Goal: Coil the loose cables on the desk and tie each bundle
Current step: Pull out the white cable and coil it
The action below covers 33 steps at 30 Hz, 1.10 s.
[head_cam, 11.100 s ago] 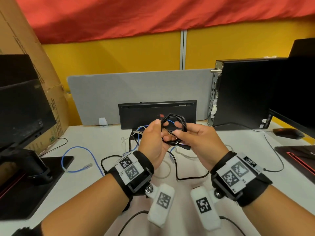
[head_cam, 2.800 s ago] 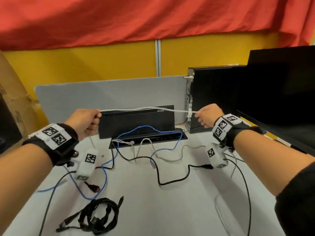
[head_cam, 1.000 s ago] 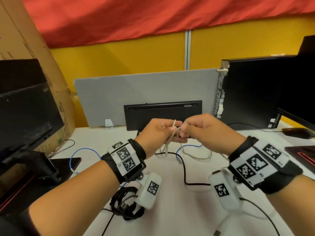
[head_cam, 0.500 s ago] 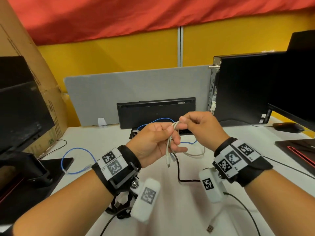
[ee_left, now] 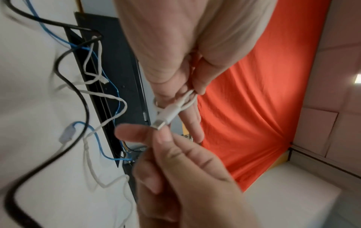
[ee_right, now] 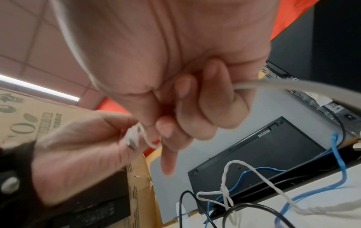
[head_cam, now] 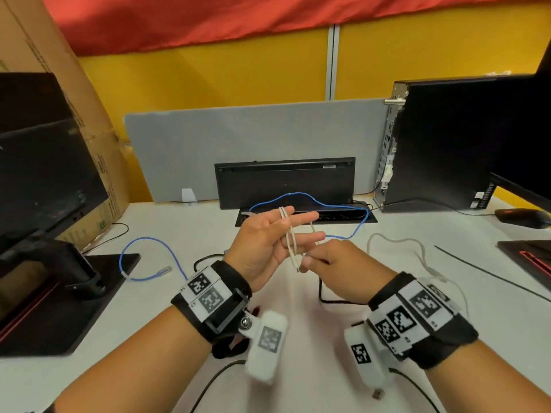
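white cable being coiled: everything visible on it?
The white cable is thin, round and rubbery-looking, ending in a small white plug with a metal tip. A few loops hang over the spread fingers of the left hand, the plug dangling by the palm. The right hand grips the running length just below. The rest trails slack and curved over the white desk.

White cable (head_cam: 289,242) looped across bare fingers; blue cable (head_cam: 149,257) and black cable (ee_left: 76,92) on white desk (head_cam: 167,338). Black wristbands (head_cam: 208,305) carry black-and-white square-code tags. Grey divider panel (head_cam: 253,135), yellow wall (head_cam: 208,79), red cloth (head_cam: 208,19), brown cardboard box (head_cam: 74,84), black computer tower (head_cam: 441,144).
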Each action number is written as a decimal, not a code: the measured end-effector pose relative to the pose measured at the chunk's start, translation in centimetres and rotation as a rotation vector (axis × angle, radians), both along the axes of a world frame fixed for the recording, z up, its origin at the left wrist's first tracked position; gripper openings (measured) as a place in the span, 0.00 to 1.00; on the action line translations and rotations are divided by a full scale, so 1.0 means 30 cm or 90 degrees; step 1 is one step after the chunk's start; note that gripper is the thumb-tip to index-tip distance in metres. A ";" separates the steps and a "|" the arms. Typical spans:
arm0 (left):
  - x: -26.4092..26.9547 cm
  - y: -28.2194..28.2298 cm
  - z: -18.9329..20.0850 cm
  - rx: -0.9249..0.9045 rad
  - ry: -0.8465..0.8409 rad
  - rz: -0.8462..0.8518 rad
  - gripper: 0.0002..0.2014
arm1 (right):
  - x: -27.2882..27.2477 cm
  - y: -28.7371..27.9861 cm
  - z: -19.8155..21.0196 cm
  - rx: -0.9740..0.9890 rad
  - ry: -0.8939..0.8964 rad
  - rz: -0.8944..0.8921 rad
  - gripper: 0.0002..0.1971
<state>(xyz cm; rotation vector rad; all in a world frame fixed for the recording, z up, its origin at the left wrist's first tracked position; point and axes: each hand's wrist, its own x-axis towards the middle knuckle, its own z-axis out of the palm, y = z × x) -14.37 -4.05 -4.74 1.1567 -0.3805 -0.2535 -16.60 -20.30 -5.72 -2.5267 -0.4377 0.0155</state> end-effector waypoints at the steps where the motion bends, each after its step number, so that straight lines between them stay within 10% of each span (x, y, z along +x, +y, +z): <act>1: -0.004 0.004 -0.014 0.031 -0.007 0.016 0.24 | -0.009 0.001 0.005 -0.014 0.009 0.002 0.14; 12: -0.090 0.010 -0.098 0.209 -0.041 -0.007 0.13 | -0.101 -0.005 0.050 0.271 -0.002 0.012 0.13; 24: -0.152 0.021 -0.117 0.061 0.009 -0.091 0.17 | -0.063 -0.028 -0.012 0.432 -0.187 -0.060 0.05; 33: -0.134 0.019 -0.120 -0.164 0.041 -0.074 0.18 | -0.020 -0.034 -0.109 0.316 -0.155 -0.121 0.10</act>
